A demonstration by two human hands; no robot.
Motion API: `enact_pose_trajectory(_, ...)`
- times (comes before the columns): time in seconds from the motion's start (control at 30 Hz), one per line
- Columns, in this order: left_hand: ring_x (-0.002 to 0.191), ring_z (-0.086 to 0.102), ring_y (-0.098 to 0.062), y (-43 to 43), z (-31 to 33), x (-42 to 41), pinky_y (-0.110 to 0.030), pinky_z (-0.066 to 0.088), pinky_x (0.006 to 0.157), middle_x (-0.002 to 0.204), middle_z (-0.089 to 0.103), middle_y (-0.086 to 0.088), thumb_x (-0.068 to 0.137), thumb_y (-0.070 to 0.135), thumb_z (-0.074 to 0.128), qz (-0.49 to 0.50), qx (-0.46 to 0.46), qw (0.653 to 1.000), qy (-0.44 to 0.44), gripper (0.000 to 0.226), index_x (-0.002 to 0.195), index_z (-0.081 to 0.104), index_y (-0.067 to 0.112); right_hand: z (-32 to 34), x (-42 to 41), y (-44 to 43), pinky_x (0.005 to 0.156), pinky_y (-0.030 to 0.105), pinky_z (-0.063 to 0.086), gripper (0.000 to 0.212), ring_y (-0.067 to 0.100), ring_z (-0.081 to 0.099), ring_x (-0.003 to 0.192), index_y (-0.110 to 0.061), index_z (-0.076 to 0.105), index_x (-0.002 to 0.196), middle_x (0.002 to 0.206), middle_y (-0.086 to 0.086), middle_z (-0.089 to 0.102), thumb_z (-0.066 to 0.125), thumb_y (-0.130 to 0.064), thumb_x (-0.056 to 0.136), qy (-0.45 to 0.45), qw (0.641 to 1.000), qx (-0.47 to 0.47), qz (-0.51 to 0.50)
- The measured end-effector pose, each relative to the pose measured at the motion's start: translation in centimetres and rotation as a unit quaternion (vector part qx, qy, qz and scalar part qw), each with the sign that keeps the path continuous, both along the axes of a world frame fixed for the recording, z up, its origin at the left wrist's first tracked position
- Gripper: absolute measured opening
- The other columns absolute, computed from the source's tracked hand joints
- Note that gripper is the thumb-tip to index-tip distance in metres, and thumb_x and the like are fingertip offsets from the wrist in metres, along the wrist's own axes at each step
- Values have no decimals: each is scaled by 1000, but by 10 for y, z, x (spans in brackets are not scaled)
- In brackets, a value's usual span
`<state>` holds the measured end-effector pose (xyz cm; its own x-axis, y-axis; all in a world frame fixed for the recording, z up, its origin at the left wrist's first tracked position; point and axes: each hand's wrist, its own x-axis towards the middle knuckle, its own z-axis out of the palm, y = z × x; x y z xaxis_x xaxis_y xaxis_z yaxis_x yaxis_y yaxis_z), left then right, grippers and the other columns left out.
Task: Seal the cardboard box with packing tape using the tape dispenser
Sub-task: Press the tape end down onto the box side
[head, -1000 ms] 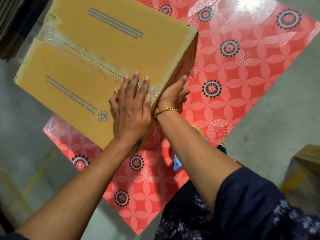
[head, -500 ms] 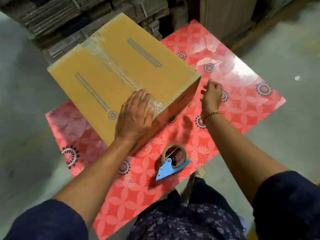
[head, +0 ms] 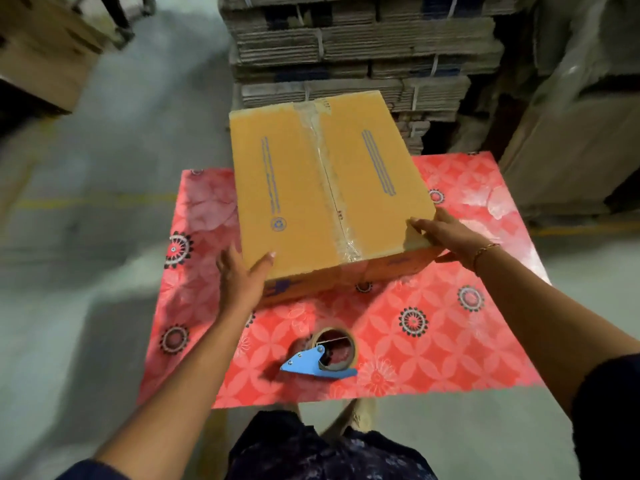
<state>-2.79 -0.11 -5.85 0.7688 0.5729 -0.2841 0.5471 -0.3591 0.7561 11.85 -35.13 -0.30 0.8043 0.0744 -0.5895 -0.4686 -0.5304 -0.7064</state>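
Observation:
The yellow-brown cardboard box (head: 294,188) stands on the red flowered table (head: 433,341), flaps closed, with a strip of clear tape (head: 327,174) running along its middle seam. My left hand (head: 242,275) grips the box's near left corner, thumb on top. At the near right corner my right hand (head: 446,233) holds the box, fingers over the top edge. The blue tape dispenser (head: 323,358) with its brown roll lies on the table in front of the box, untouched.
Bundled stacks of flat cardboard (head: 363,53) rise behind the table. More cartons stand at the far left (head: 38,53) and at the right (head: 571,150). Grey concrete floor (head: 86,271) surrounds the table.
The box has turned so its seam runs away from me. My left hand slid from the top to the near left corner, and my right hand came back onto the near right corner.

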Motion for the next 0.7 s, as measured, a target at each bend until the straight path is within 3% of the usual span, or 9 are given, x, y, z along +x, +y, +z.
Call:
enact_pose_trajectory(0.03, 133, 53, -32, 0, -3, 0, -46, 44, 109, 145, 54, -11, 73, 70, 71, 6, -46, 999, -3, 87, 141, 46, 21, 0, -1, -2, 84, 45, 53, 49, 21, 61, 91, -20, 47, 132, 117, 8, 63, 64, -46, 94, 8, 1000, 5, 2)
enact_pose_trajectory(0.1, 117, 63, -23, -1, -2, -2, -41, 49, 103, 129, 67, 0, 72, 62, 73, 30, -111, 993, -24, 70, 130, 53, 27, 4, -8, 0, 75, 39, 53, 48, 20, 62, 86, -21, 46, 133, 117, 8, 63, 63, -44, 95, 0, 1000, 18, 7)
enact_pose_trajectory(0.27, 109, 65, -18, 27, 8, -14, -23, 48, 83, 117, 69, 0, 86, 21, 77, 60, -175, 980, -66, 41, 122, 57, 23, 2, -40, 30, 56, 29, 49, 44, 16, 60, 73, -12, 49, 131, 109, 9, 63, 65, -34, 97, -42, 998, 44, -14)
enact_pose_trajectory(0.37, 112, 66, -21, 65, 9, -24, -26, 48, 89, 121, 70, -3, 82, 22, 78, 51, -161, 983, -64, 50, 128, 59, 19, -5, -55, 61, 44, 17, 47, 41, 12, 59, 73, -8, 51, 130, 112, 13, 64, 66, -26, 97, -58, 996, 64, -22)
enact_pose_trajectory(0.43, 111, 66, -23, 90, 15, -29, -29, 48, 95, 121, 70, -7, 86, 14, 75, 53, -162, 983, -70, 47, 130, 59, 18, -7, -63, 86, 41, 7, 42, 36, 8, 57, 73, -9, 52, 128, 105, 6, 64, 66, -21, 97, -74, 993, 83, -25)
enact_pose_trajectory(0.53, 110, 66, -25, 125, 23, -36, -37, 48, 101, 120, 70, -7, 88, 11, 72, 65, -173, 980, -70, 43, 126, 58, 24, -8, -69, 118, 47, 6, 45, 29, 5, 60, 76, -18, 53, 122, 101, -5, 64, 66, -18, 97, -80, 989, 122, -27)
enact_pose_trajectory(0.7, 118, 64, -27, 158, 15, -42, -39, 47, 104, 125, 68, -6, 90, 15, 73, 54, -182, 981, -47, 45, 130, 56, 24, -13, -72, 151, 45, 7, 44, 34, 7, 61, 77, -14, 51, 126, 105, -1, 64, 67, -22, 97, -78, 991, 107, -24)
